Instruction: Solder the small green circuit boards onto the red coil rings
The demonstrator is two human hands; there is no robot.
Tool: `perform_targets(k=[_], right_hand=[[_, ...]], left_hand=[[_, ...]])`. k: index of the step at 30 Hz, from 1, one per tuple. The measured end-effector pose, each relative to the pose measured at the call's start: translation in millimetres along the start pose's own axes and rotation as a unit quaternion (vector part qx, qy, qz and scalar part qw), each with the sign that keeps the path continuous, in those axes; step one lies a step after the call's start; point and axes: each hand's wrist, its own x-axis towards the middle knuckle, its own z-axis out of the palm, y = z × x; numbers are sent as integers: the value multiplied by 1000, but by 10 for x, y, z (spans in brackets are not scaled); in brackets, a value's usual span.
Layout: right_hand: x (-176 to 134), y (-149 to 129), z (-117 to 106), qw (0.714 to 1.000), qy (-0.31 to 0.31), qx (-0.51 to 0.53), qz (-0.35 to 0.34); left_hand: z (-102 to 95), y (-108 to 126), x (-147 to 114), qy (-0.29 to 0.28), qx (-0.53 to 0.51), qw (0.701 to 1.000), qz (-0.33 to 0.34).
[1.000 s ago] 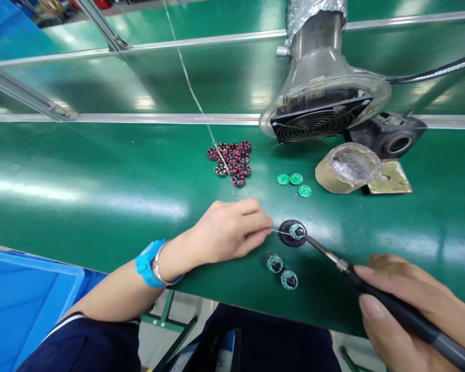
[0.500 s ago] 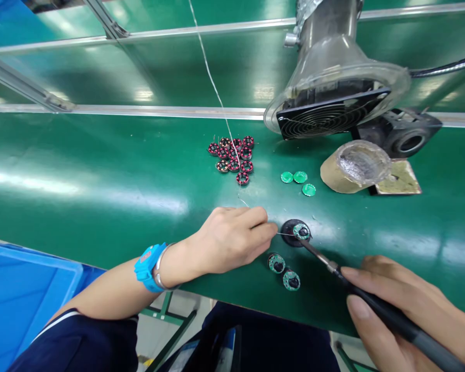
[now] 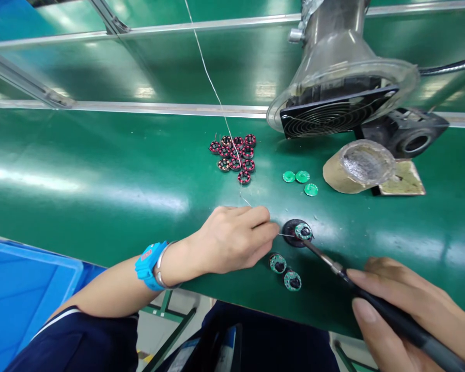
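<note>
We look down at a small round board [image 3: 303,231] resting on a black disc [image 3: 290,239] on a green bench [image 3: 101,170]. The tip of an iron [image 3: 387,310] appears to touch the board's near edge, and the end of a thin wire [image 3: 285,235] reaches in from the left, close to that tip. The chief risk, as we judge it, is sliding: no finger steadies disc or board, so a firm push from the iron could shift them and land the tip on the wrong spot. Too much wire pushed in might bridge neighbouring points; a tip held too long could scorch the board. The left hand [image 3: 242,240] has its fingertips near the heat, so a leftward slip might burn them.

The board lies between our hands, just right of the left one, whose fingers and thumb pinch the wire. It is ahead and to the left of the right hand [image 3: 406,305], which grips the iron's black handle like a pen. Neither hand touches the board. Two similar boards [image 3: 278,263] sit nearer us, just below the disc. Red coils [image 3: 244,177] lie beyond the left hand, with the wire's loose run crossing over them.
</note>
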Motion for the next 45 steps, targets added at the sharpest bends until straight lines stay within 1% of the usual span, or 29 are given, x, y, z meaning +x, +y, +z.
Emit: perform_targets(k=[2,5,7,10,13,17,20,25,31,35,45], right_hand=[[1,-19,-18,1000,-10,8,27],[-22,-34,-38,999,4,9,39],[-39,-34,-46,999,-1,4,47],[-51,-35,-53,998,-1,9,56],[-64,-43,-57,999,3,11,50],[-85,-66,-68,998,-5,-21,60],[-86,-80,-87,997,-11,-24,74],[-83,-63,-88,996,-18,-30,82],[-68,-53,-66,997,-17,-25,64],[-50,-47,-75,998,-24,-3,51],[-57,-38,-74,997,-27,-52,53]], left_hand=[[-36,6,-8,-18,-19,999,-36],[-27,26,-21,-43,-49,994,-91],[44,39,-21,-40,-92,988,-113],[215,41,3,-31,-185,973,-131],[366,17,44,-20,-237,966,-105],[442,-23,73,-2,-222,973,-64],[443,-40,57,-7,-206,978,-42],[454,-45,34,-5,-198,979,-42],[472,-30,47,-16,-183,983,-29],[463,-25,53,-29,-175,984,-25],[458,-32,60,-45,-174,983,-23]])
